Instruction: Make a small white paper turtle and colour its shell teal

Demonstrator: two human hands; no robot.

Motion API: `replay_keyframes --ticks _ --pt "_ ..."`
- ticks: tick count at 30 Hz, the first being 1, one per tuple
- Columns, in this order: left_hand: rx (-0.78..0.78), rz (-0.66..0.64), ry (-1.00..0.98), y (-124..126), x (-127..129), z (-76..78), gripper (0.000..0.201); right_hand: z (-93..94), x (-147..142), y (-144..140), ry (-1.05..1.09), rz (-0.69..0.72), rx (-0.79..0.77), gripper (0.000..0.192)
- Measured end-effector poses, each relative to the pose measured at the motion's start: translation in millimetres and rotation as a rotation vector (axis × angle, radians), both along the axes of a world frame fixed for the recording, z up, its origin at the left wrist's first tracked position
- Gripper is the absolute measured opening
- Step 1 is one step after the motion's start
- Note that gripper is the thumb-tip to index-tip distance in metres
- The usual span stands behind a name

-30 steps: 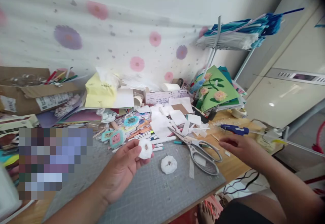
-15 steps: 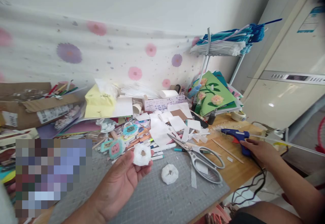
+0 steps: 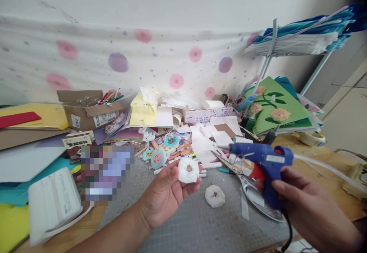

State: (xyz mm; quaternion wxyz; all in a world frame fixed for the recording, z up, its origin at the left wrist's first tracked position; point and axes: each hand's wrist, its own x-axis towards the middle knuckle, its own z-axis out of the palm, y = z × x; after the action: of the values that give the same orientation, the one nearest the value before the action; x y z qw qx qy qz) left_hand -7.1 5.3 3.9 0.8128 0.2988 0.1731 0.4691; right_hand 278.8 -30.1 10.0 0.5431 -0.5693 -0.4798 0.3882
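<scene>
My left hand [image 3: 164, 195] is palm up over the grey cutting mat [image 3: 183, 226], pinching a small white paper flower [image 3: 188, 169] between thumb and fingertips. A second white paper flower [image 3: 215, 196] lies on the mat just to its right. My right hand [image 3: 304, 203] grips a blue hot glue gun [image 3: 265, 165] by its handle, raised above the mat with the nozzle pointing left toward the held flower. Large metal scissors [image 3: 246, 188] lie on the mat under the gun.
Markers, paper scraps and round stickers litter the back of the mat. A cardboard box [image 3: 88, 109], a yellow tissue pack [image 3: 142, 109], a green flower card [image 3: 275, 106] and a rack of coloured paper [image 3: 301, 39] stand behind. A white device [image 3: 53, 203] sits at the left.
My right hand reached to the glue gun on the table, grasped it, and lifted it left toward the flower. The view swung left. My left hand kept holding the flower.
</scene>
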Motion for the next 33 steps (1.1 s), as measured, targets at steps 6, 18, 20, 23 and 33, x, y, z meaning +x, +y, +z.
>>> replay_keyframes --ticks 6,18,20,23,33 --pt "-0.004 -0.006 0.001 0.0 0.1 1.4 0.041 -18.5 -45.0 -13.5 0.066 0.269 -0.093 0.031" --pt "-0.009 -0.032 0.019 -2.0 1.9 0.6 0.037 15.4 -62.8 -14.4 -0.482 0.452 0.242 0.014" --pt "-0.004 -0.046 0.007 -2.1 2.8 1.0 0.038 19.8 -65.4 -15.8 -0.52 0.447 0.259 0.009" --pt "-0.008 -0.061 0.015 -2.7 3.6 1.6 0.039 20.8 -66.3 -15.9 -0.552 0.461 0.278 0.002" --pt "0.009 -0.088 0.029 -4.1 2.4 1.1 0.037 13.7 -62.2 -14.5 -0.596 0.425 0.251 0.011"
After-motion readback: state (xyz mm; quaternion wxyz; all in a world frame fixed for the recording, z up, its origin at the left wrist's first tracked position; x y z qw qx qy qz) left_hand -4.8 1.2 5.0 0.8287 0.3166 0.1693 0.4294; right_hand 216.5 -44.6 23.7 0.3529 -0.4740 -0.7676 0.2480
